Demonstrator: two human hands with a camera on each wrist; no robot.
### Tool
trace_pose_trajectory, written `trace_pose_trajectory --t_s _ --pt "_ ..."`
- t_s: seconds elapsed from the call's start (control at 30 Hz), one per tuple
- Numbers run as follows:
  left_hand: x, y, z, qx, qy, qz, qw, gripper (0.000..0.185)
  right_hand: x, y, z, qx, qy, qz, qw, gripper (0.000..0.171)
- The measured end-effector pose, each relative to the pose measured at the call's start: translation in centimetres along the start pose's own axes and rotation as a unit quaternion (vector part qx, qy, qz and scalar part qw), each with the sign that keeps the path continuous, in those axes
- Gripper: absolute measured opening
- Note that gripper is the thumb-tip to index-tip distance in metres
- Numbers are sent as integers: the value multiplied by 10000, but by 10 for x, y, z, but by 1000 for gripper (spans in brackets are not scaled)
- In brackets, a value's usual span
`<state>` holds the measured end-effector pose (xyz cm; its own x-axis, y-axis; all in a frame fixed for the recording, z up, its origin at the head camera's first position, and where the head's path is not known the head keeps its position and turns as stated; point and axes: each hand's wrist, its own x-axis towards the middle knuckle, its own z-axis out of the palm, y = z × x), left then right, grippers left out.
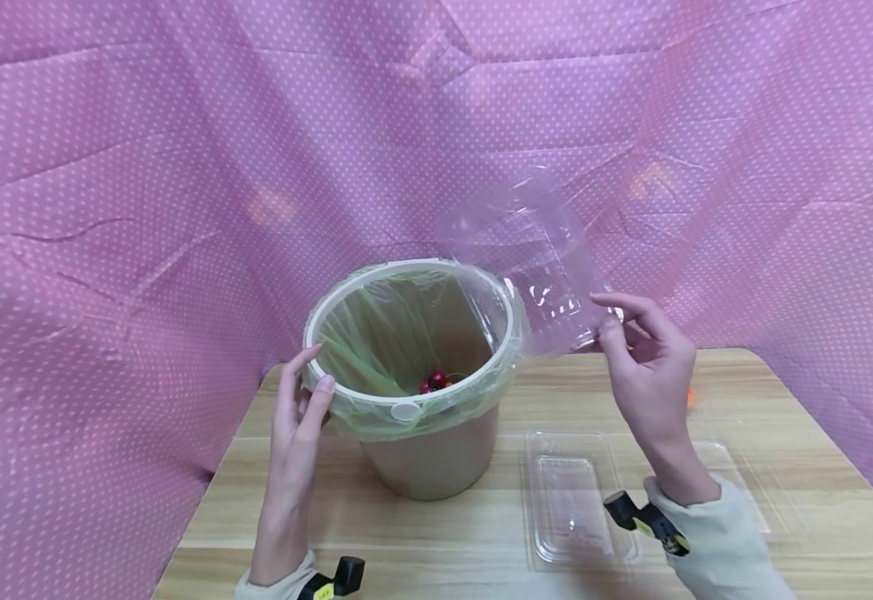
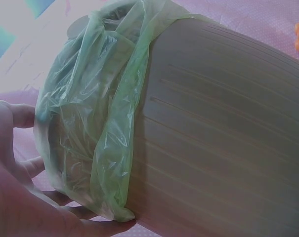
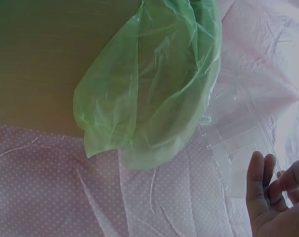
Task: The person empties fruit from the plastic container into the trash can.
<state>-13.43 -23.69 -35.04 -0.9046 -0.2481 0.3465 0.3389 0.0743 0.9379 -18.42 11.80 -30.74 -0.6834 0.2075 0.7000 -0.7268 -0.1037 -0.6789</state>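
Two hands work around a tan bin (image 1: 436, 462) that stands on the wooden surface (image 1: 781, 500), left of the middle. The left hand (image 1: 297, 417) rests against the bin's near-left side, fingers straight, with the fingertips touching the white rim ring (image 1: 406, 408) and the green liner bag (image 1: 376, 333) folded over it; the left wrist view shows the same hand spread against the bag (image 2: 85, 123) and the ribbed wall (image 2: 213, 138). The right hand (image 1: 649, 367) is raised to the right of the bin and pinches a corner of a clear plastic container (image 1: 534, 267) between thumb and fingers, holding it tilted just above and beside the bin's far-right rim. In the right wrist view that clear plastic (image 3: 233, 138) shows next to the green bag (image 3: 154, 84), with the fingers (image 3: 258, 177) curled below it. Small red fruits (image 1: 433, 382) lie at the bottom of the bin. One more clear tray (image 1: 571, 496) lies flat on the surface, near the right wrist. Pink dotted cloth (image 1: 106, 167) hangs behind and on both sides.
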Motion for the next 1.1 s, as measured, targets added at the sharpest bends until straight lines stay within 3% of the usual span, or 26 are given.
trace_pose_trajectory --t_s 0.23,0.37,0.7,1.1 --pt "0 0 -1 11 3 -20 10000 46 -6 1 -16 702 128 -83 9974 22" --pt "1 0 -1 -20 -39 -8 10000 46 -10 5 -27 797 248 -60 9965 21" --pt "1 0 0 -11 -35 -13 10000 46 -19 14 -50 382 454 471 9971 21" --pt "1 0 0 -12 -7 -15 10000 46 -34 35 -65 45 965 1173 9884 20"
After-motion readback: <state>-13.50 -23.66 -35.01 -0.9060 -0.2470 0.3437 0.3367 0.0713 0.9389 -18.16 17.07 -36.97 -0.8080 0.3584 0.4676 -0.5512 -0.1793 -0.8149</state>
